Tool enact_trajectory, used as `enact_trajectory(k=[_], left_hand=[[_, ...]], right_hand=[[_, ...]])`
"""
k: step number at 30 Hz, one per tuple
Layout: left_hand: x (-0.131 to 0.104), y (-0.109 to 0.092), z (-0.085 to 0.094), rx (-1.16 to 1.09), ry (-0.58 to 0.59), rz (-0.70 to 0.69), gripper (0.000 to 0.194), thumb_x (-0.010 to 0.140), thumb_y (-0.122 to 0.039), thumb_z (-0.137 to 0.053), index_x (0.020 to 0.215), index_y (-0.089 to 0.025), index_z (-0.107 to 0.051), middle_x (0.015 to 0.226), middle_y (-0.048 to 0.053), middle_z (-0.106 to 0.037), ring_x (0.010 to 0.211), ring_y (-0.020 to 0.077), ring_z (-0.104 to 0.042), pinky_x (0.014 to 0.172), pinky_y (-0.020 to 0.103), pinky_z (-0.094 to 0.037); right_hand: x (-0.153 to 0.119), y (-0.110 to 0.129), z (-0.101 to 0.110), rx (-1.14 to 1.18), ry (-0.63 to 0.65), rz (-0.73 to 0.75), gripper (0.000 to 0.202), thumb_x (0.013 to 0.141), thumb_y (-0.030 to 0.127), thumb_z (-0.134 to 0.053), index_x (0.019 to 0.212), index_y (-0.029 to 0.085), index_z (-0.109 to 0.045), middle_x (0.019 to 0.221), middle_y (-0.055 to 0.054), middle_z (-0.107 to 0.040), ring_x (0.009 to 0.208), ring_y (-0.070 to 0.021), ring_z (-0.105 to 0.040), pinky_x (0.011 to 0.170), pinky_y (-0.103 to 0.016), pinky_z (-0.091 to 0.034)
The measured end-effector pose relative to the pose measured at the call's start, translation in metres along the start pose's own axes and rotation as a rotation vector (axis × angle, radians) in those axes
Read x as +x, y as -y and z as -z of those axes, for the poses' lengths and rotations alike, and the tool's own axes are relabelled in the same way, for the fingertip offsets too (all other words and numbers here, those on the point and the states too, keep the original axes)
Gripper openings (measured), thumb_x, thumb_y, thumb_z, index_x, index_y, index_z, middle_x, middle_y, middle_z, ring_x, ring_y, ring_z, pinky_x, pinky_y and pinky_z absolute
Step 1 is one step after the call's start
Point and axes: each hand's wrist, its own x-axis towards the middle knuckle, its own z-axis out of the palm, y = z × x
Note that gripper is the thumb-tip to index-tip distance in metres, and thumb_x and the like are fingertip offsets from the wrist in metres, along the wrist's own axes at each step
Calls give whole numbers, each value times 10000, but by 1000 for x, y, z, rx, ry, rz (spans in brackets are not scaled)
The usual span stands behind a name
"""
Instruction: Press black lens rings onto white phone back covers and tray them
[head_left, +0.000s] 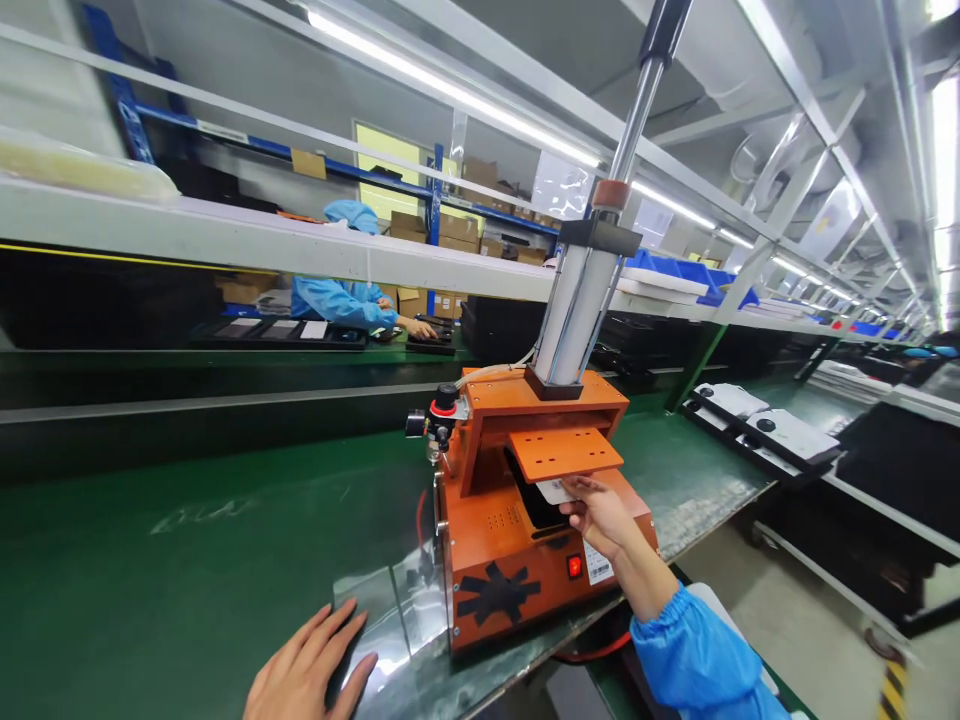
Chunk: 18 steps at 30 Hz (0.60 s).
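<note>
An orange pneumatic press (525, 590) stands on the green bench, its upper plate (566, 453) raised above a black pad (534, 508). My right hand (596, 512) reaches in at the front of the gap, fingers pinched on the edge of a flat white piece (553, 491). Part of that piece is hidden under the upper plate and by my fingers. My left hand (311, 665) lies with fingers spread at the near bench edge, touching a clear plastic sheet (375, 600) left of the press. A red switch (574, 566) glows on the press front.
A tray (765, 430) holding white pieces sits at the right, beside a black cart (900, 480). Across the bench a co-worker in blue sleeves (341, 302) handles parts near dark trays (285, 332). A white shelf (300, 235) runs overhead. The press's cylinder (574, 315) rises past it.
</note>
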Motion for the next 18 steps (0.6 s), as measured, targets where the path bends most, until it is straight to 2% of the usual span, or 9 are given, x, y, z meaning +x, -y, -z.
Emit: enact_trajectory(k=[3, 5, 7, 10, 12, 14, 16, 18], left_hand=[[-1, -7, 7, -4, 13, 15, 426, 929, -559, -568, 1212, -298, -752, 1358, 35, -715, 1305, 318, -620, 1010, 469, -522], [-2, -12, 14, -14, 46, 13, 462, 947, -571, -536, 1242, -275, -734, 1374, 50, -704, 1326, 323, -597, 1034, 477, -499], [-2, -17, 20, -28, 72, 23, 513, 961, -588, -485, 1258, -241, -720, 1377, 74, -699, 1342, 338, -575, 1054, 497, -481], [2, -24, 27, -46, 90, 60, 576, 973, -605, -390, 1234, -208, -715, 1357, 112, -702, 1367, 372, -542, 1061, 548, -470], [6, -28, 31, -49, 99, 79, 591, 976, -603, -342, 1215, -211, -714, 1348, 126, -702, 1369, 386, -538, 1047, 573, -475], [8, -32, 34, -48, 102, 87, 591, 975, -604, -320, 1204, -223, -711, 1337, 127, -706, 1359, 397, -545, 1032, 590, -478], [9, -35, 37, -49, 101, 89, 580, 975, -606, -324, 1194, -231, -709, 1328, 123, -711, 1351, 404, -550, 1017, 595, -485], [8, -36, 37, -49, 102, 94, 568, 975, -607, -334, 1197, -237, -704, 1329, 122, -710, 1353, 411, -547, 1002, 602, -490]], right_hand=[[-28, 3, 18, -62, -16, -85, 284, 702, 261, -914, 860, 149, -706, 710, -49, -718, 483, -131, -647, 370, -160, -476], [-50, 12, 48, -167, -9, -123, 340, 755, 360, -904, 947, 144, -726, 719, -51, -713, 511, -130, -649, 410, -170, -500], [-69, 22, 94, -338, 22, -165, 422, 774, 441, -893, 1023, 139, -734, 755, -60, -718, 545, -135, -653, 477, -198, -538], [-97, 24, 184, -591, 24, -246, 491, 744, 537, -886, 1007, 150, -738, 876, -79, -730, 641, -152, -661, 595, -254, -576], [-120, 12, 242, -740, -116, -216, 547, 720, 671, -828, 939, 180, -728, 859, -58, -718, 674, -161, -645, 643, -283, -583], [-143, -11, 286, -824, -230, -192, 582, 717, 760, -751, 883, 204, -701, 851, -52, -712, 730, -192, -660, 696, -320, -591], [-161, -41, 314, -914, -297, -171, 579, 725, 790, -697, 805, 218, -669, 779, -46, -696, 695, -212, -653, 655, -340, -575], [-171, -72, 327, -1014, -327, -145, 548, 770, 768, -653, 761, 220, -647, 708, -42, -671, 636, -220, -638, 591, -348, -547]])
